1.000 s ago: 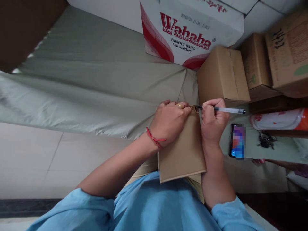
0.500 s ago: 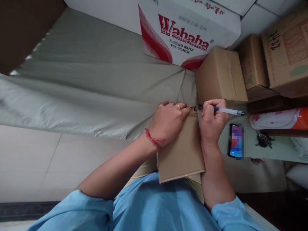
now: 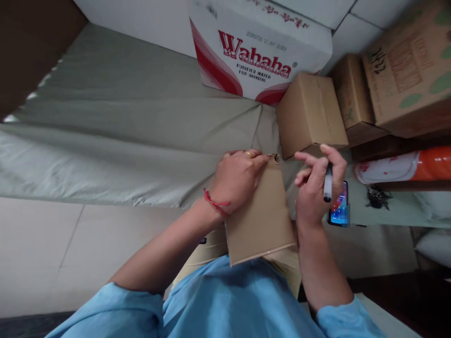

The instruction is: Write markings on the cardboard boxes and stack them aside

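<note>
My left hand (image 3: 237, 177) lies across the upper left of a small flat cardboard box (image 3: 260, 220) resting on my lap, its fingers bent over the far edge. At the box's far right corner is a torn, ragged spot (image 3: 275, 158). To the right of the box, my right hand (image 3: 312, 192) is raised, holding a pen (image 3: 328, 185) between thumb and index finger. The pen's dark end points toward me, and the other end is hidden by the fingers. The remaining right-hand fingers stretch toward the box without touching it.
A grey-green cloth (image 3: 141, 117) covers the surface ahead. On it stand a white Wahaha carton (image 3: 253, 51) and a brown carton (image 3: 306, 108), with more cartons (image 3: 405, 80) at right. A phone (image 3: 338, 206), keys (image 3: 377, 196) and an orange-and-white cylinder (image 3: 401, 166) lie right.
My right hand has drawn the pen back from the torn corner and turned it, its fingers now spreading. The left hand keeps its place on the box. The view has shifted slightly.
</note>
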Demonstrator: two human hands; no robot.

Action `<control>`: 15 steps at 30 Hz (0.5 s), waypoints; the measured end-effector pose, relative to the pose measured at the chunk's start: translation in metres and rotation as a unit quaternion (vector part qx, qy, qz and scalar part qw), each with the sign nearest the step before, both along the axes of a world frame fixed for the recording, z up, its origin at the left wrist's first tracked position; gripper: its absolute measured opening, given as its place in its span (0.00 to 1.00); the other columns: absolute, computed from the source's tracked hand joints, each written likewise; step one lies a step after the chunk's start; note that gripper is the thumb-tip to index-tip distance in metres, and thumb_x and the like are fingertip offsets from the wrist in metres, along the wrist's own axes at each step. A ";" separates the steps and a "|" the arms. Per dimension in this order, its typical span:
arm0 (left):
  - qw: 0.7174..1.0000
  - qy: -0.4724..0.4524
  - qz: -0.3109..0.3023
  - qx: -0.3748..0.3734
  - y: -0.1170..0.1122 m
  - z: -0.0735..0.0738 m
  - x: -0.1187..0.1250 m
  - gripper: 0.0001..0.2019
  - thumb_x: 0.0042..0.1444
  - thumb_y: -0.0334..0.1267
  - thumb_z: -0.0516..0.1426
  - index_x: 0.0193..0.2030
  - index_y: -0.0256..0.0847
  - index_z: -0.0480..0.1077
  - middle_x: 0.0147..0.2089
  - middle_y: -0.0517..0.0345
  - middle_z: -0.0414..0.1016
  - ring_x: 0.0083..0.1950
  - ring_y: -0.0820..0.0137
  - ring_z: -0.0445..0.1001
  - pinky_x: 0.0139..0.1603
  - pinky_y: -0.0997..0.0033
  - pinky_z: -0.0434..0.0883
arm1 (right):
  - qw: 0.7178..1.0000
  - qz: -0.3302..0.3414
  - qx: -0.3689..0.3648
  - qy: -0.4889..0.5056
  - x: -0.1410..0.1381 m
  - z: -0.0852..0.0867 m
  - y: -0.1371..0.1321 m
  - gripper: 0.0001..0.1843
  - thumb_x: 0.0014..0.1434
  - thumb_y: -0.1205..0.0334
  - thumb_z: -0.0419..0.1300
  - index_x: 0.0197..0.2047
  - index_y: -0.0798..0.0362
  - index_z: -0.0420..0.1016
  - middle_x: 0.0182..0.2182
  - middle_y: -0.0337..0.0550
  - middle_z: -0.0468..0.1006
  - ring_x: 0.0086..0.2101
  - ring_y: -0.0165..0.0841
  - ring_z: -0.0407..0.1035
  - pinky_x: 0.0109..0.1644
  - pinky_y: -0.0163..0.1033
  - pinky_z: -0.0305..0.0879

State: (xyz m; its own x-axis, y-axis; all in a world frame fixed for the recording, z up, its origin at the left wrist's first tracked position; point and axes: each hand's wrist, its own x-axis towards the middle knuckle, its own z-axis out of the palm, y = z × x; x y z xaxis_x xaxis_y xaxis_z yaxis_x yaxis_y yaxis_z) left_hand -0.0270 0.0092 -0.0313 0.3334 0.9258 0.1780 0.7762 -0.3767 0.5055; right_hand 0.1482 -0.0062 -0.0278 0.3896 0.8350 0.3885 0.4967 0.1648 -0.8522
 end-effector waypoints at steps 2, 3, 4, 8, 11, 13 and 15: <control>0.998 -0.051 0.015 0.022 0.002 -0.001 -0.001 0.15 0.71 0.30 0.54 0.55 0.40 0.81 0.59 0.47 0.85 0.58 0.59 0.82 0.61 0.57 0.77 | 0.999 0.017 -0.040 0.007 0.020 -0.002 -0.024 0.16 0.77 0.45 0.53 0.53 0.45 0.73 0.36 0.43 0.84 0.22 0.30 0.70 0.26 0.37 0.64; 0.996 -0.076 0.029 0.044 0.002 -0.001 -0.003 0.15 0.71 0.31 0.54 0.55 0.39 0.81 0.60 0.45 0.84 0.61 0.59 0.81 0.64 0.56 0.76 | 0.998 0.023 -0.059 0.010 0.033 -0.005 -0.037 0.16 0.75 0.45 0.56 0.51 0.47 0.75 0.34 0.42 0.84 0.24 0.31 0.72 0.27 0.37 0.66; 0.992 -0.098 0.047 0.070 0.002 0.000 -0.007 0.14 0.71 0.32 0.54 0.55 0.38 0.80 0.62 0.44 0.82 0.65 0.58 0.78 0.68 0.54 0.74 | 0.996 0.028 -0.081 0.009 0.045 -0.010 -0.052 0.16 0.74 0.45 0.58 0.48 0.48 0.75 0.34 0.42 0.85 0.26 0.32 0.74 0.29 0.37 0.69; 0.968 -0.131 0.160 0.143 -0.017 0.001 -0.034 0.12 0.72 0.36 0.55 0.54 0.41 0.78 0.60 0.45 0.81 0.65 0.58 0.76 0.69 0.52 0.73 | 0.986 0.057 -0.152 0.027 0.085 -0.034 -0.103 0.13 0.73 0.48 0.61 0.46 0.49 0.77 0.41 0.47 0.87 0.36 0.36 0.80 0.39 0.41 0.77; 0.953 -0.164 0.241 0.079 -0.051 -0.012 -0.060 0.11 0.72 0.41 0.55 0.51 0.42 0.77 0.48 0.49 0.81 0.48 0.63 0.80 0.51 0.60 0.79 | 0.973 0.110 -0.181 0.088 0.094 -0.049 -0.121 0.11 0.73 0.49 0.61 0.47 0.46 0.75 0.50 0.49 0.88 0.45 0.40 0.83 0.52 0.49 0.80; 0.939 -0.208 0.272 -0.036 -0.081 -0.024 -0.072 0.13 0.70 0.47 0.56 0.50 0.41 0.75 0.43 0.52 0.81 0.41 0.65 0.80 0.45 0.64 0.79 | 0.965 0.138 -0.189 0.121 0.091 -0.054 -0.122 0.10 0.73 0.48 0.60 0.46 0.45 0.73 0.55 0.51 0.87 0.51 0.42 0.83 0.59 0.53 0.78; 0.915 -0.268 0.257 -0.159 -0.112 -0.033 -0.077 0.19 0.70 0.55 0.57 0.49 0.40 0.74 0.41 0.52 0.81 0.39 0.64 0.81 0.43 0.64 0.79 | 0.956 0.177 -0.193 0.132 0.083 -0.056 -0.116 0.10 0.73 0.49 0.60 0.45 0.45 0.70 0.61 0.51 0.84 0.57 0.41 0.81 0.66 0.55 0.74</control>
